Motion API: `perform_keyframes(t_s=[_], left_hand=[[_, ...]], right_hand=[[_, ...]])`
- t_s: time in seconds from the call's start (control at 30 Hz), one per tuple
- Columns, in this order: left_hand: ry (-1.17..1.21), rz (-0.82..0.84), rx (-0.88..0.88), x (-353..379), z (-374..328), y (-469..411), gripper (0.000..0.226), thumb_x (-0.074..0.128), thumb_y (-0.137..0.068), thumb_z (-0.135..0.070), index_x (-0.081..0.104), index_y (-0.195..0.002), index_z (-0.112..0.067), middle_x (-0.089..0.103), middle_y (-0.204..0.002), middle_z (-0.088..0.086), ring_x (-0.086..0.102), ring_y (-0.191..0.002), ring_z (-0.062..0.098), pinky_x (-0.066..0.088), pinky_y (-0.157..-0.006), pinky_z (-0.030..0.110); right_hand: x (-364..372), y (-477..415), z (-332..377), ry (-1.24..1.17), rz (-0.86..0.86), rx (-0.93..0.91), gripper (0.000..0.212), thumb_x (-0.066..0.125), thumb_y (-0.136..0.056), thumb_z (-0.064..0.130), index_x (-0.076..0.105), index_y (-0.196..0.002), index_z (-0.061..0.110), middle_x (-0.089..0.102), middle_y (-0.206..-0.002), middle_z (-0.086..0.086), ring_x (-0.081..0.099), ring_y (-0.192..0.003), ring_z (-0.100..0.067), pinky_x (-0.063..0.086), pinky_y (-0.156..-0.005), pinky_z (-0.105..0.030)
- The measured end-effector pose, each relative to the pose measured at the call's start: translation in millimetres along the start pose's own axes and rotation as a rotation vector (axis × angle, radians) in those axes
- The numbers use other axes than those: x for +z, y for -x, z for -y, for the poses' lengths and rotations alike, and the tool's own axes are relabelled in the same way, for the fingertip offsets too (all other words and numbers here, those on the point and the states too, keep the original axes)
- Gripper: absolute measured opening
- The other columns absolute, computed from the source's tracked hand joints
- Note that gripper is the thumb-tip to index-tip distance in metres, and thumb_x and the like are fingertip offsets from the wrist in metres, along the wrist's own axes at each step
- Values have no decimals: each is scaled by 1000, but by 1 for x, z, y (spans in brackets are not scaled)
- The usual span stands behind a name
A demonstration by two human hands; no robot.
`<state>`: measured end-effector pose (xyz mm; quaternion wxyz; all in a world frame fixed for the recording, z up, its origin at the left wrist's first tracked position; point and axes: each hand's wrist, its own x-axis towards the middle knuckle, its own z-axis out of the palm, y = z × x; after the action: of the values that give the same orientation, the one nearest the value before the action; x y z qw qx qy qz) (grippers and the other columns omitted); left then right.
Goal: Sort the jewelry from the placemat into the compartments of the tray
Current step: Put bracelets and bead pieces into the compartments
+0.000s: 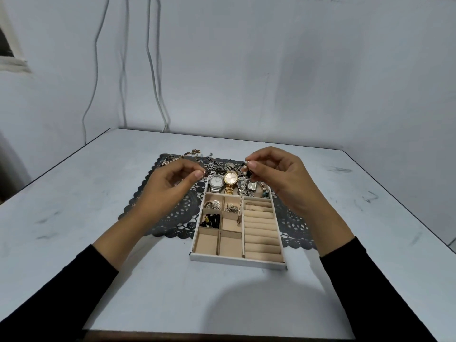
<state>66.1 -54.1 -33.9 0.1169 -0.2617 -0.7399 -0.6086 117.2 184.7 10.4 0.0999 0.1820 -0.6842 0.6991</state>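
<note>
From the head camera: one white table (98,218), one dark lace placemat (172,218) on it, and one white tray (237,261) with soft beige walls, lying across the placemat's middle with its near end out on the table. Two hands up above the far end of the tray, two black sleeves behind them. On the right hand (286,178), fingers (254,166) clamped on the top of one pearl chain (240,201), hanging straight down over the tray, clasp low over the small boxes. On the left hand (170,186), thumb and first finger tips nearly together, other fingers curled; holding something or not, cannot tell. In the tray's wide far box, three watches side by side: one silver watch (217,181), one gold watch (230,178), one small square watch (252,186), plus one bead bracelet (265,193) at the right end. Nearer, six small boxes, two across and three deep: silver pieces (213,204) in one, small shiny pieces (232,207) in the next, black beads (211,219) in a third. On the right, one long part with soft rolls (261,233). More jewelry (217,166) in a tangled heap at the placemat's far edge, too mixed to count. Watch faces too small to read.
</note>
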Motion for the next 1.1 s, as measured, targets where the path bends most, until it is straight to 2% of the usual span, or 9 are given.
perform_keyframes(t_s=[0.13,0.37,0.57,0.8,1.0,1.1], left_hand=[[5,7,2,0,1,2,9,66,-84,-26,71,-93,-27,73,-93,-9,68,-94,16,53,-88,26],[-5,12,8,0,2,2,9,65,-86,-27,70,-93,-28,72,-93,-8,68,-94,18,54,-88,29],[6,0,12,1,1,2,8,66,-88,-23,71,-94,-26,73,-92,-5,68,-95,22,54,-90,33],[17,-7,10,0,0,2,11,66,-86,-27,70,-95,-24,73,-93,-5,69,-94,18,54,-88,27],[35,-21,30,1,-5,2,8,65,-90,-17,70,-94,-21,72,-87,-10,67,-87,4,49,-78,13],[30,-29,37,1,-8,3,8,64,-91,-14,70,-94,-19,72,-85,-14,66,-84,0,47,-76,11]], right_hand=[[-1,3,-4,59,16,20,13,69,-80,9,69,-93,7,70,-90,-18,65,-81,-20,55,-74,-26],[-3,8,-3,146,62,56,18,68,-82,0,67,-99,-5,72,-84,-4,66,-73,-9,52,-68,-18],[-9,11,1,250,173,106,18,69,-82,2,68,-98,-5,70,-85,-13,65,-77,-16,54,-74,-26],[-4,10,-4,273,220,147,18,69,-82,3,68,-98,-5,69,-89,-22,67,-78,-17,55,-78,-27],[0,8,-14,349,201,153,15,72,-81,7,70,-95,2,72,-90,-13,69,-85,-19,57,-84,-34],[-1,8,-15,427,219,153,15,73,-80,7,71,-95,3,72,-88,-12,69,-81,-15,57,-82,-31]])
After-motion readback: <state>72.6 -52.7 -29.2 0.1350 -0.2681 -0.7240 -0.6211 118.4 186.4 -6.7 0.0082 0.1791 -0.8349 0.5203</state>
